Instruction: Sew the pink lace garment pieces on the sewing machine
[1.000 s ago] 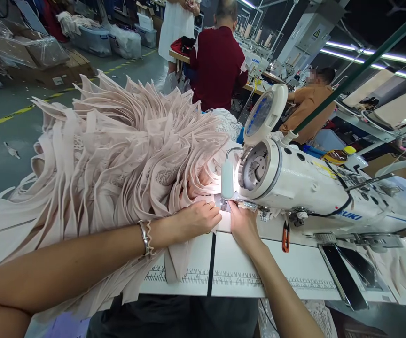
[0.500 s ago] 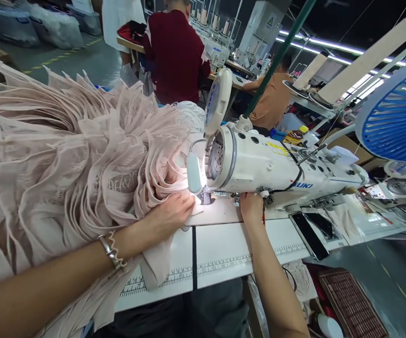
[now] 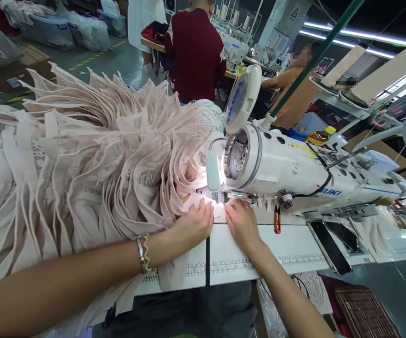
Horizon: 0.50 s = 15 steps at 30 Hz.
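A white sewing machine [image 3: 287, 169] stands in front of me, its lamp lighting the needle area. My left hand [image 3: 198, 219], with a bracelet at the wrist, pinches the edge of a pale pink fabric piece [image 3: 219, 212] just left of the presser foot. My right hand [image 3: 243, 227] is closed at the other end of that edge, fingertips touching the fabric; its exact grip is partly hidden. A large heap of pale pink lace-trimmed pieces [image 3: 93, 164] lies folded along the left. Orange-handled thread snips [image 3: 277, 220] lie right of my right hand.
Two dark phones, one a long black phone [image 3: 331, 246], lie on the table's right part. A ruler strip [image 3: 231, 265] runs along the front edge. A green pole [image 3: 316, 58] and thread cones [image 3: 344, 65] rise behind. A co-worker in maroon [image 3: 196, 56] sits ahead.
My right hand has come left from beneath the machine head to the fabric edge near my left hand. The snips now show fully. The whole view has shifted.
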Available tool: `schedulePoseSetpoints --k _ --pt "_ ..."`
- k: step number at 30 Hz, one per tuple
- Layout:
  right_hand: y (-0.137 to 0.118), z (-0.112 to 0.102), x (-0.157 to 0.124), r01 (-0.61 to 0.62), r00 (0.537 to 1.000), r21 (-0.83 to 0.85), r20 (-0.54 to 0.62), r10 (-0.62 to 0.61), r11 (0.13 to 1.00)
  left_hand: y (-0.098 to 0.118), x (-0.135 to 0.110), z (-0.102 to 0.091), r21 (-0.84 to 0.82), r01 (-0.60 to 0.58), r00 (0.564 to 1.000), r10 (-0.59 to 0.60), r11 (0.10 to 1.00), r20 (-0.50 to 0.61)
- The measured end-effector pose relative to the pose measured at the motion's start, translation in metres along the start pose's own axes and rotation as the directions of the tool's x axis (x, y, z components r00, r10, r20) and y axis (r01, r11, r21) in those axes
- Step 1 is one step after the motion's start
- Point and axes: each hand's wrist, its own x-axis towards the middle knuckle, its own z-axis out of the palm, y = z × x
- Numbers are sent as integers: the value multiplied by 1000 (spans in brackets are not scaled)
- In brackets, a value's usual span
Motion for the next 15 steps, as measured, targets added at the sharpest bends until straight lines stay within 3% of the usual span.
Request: schedulePoseSetpoints --k 4,9,15 --pt "-2 2 5 -21 1000 15 4 21 1000 -14 1 5 -116 13 1000 -11 993 19" --pt "0 3 5 -75 997 83 -8 76 994 -14 -1 8 -204 14 1000 -16 979 -7" --pt "3 -3 10 -116 982 63 157 105 991 -14 2 0 -217 2 1000 1 976 12"
